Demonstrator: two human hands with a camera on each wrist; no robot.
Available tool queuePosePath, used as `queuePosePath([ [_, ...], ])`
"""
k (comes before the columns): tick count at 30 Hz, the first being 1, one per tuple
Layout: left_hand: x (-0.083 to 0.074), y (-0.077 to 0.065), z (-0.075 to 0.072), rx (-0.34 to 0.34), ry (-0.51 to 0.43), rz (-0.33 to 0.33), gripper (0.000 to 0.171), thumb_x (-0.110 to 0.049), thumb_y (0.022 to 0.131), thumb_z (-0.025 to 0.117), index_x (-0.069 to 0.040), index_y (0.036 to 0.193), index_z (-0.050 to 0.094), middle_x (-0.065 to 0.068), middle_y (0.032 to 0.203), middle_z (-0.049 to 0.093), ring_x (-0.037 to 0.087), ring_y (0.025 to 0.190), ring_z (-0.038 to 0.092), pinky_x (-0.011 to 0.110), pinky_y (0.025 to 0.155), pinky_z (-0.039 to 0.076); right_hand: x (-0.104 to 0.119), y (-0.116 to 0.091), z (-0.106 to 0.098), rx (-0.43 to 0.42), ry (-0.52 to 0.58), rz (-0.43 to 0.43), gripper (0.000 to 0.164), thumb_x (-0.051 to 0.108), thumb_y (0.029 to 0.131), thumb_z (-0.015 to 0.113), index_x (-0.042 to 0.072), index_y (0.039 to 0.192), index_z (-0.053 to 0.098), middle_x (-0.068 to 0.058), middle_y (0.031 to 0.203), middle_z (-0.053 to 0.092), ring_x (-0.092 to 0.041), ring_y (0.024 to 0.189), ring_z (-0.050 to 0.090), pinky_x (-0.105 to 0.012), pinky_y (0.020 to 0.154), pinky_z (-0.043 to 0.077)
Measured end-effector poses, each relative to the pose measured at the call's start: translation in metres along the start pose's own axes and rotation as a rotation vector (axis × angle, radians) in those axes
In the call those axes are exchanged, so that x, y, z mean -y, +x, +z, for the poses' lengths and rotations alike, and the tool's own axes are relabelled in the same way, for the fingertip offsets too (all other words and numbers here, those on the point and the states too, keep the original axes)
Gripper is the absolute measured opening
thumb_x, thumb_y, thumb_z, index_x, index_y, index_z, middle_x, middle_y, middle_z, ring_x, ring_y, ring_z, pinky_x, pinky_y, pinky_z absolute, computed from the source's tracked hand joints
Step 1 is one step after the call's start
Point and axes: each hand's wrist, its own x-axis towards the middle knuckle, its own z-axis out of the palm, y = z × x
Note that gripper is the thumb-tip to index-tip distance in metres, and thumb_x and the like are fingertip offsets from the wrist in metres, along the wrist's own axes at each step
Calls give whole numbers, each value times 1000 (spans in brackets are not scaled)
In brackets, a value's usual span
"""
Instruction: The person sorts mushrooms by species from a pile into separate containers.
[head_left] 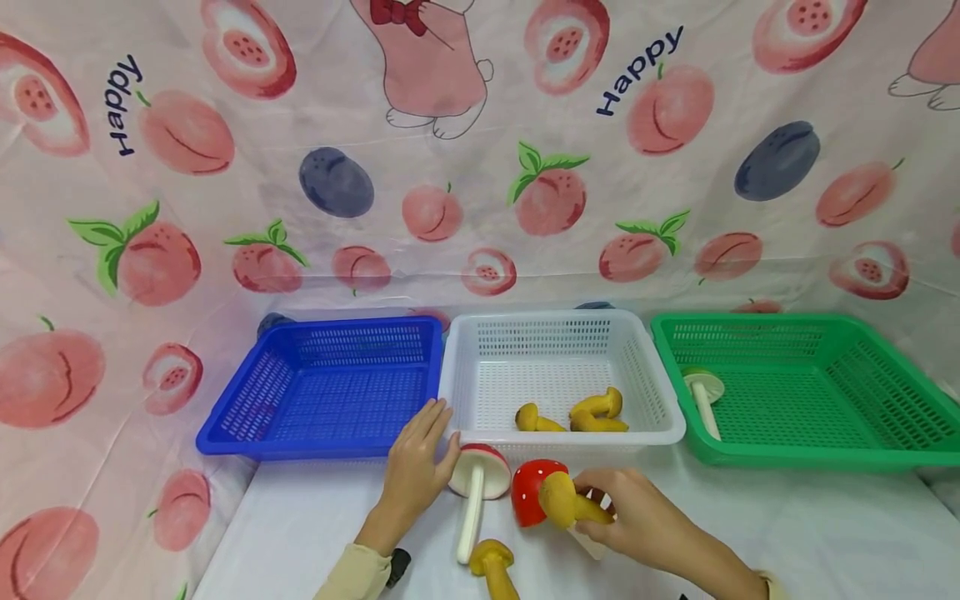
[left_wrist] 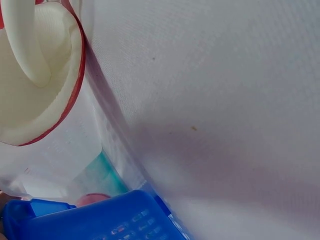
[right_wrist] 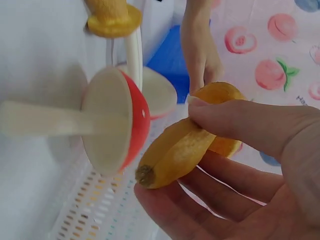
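My right hand pinches a yellow toy mushroom between thumb and fingers, above the table. In the right wrist view the stem of this yellow mushroom points toward the lower left. Just behind it lies a red toy mushroom with white dots, partly hidden. My left hand extends its fingers at the adjoining rims of the blue and white baskets, holding nothing. Beside its thumb lies a red-edged mushroom, pale underside and stem showing. Another yellow mushroom lies at the table's near side.
Across the back stand a blue basket, a white basket with several yellow mushrooms in it, and a green basket holding a pale-stemmed mushroom. A fruit-print cloth hangs behind them.
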Motion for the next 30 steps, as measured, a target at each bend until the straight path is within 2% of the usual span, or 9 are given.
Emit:
queuePosePath([
  [7,1,-1,-1,3,-3,-13,41,-27,91,53,3,116,65,17,123,61,33,117,55,51,92,47,-3,13,-16,-77,-59,-47,31,17,75,80,4,101,69,5,89,66,-8,74,57,-17,61,51],
  [15,2,-2,1,-15,5,12,40,-25,89,56,4,115,65,18,121,62,34,116,56,51,91,47,-4,27,-26,-181,-119,-97,28,12,72,81,1,96,69,2,85,65,-11,72,59,-16,57,50],
  [22,1,-1,0,-7,-1,14,39,-24,89,56,4,115,65,18,122,61,33,116,56,51,91,48,-9,43,-32,-210,-147,-97,26,11,73,81,1,93,68,1,84,65,-12,72,60,-19,59,52],
  [30,1,0,0,-19,4,22,39,-24,88,56,4,114,66,19,121,62,35,114,57,51,90,48,-18,64,-38,-229,-168,-127,26,9,73,80,-1,93,69,-3,82,66,-16,72,62,-30,64,57],
])
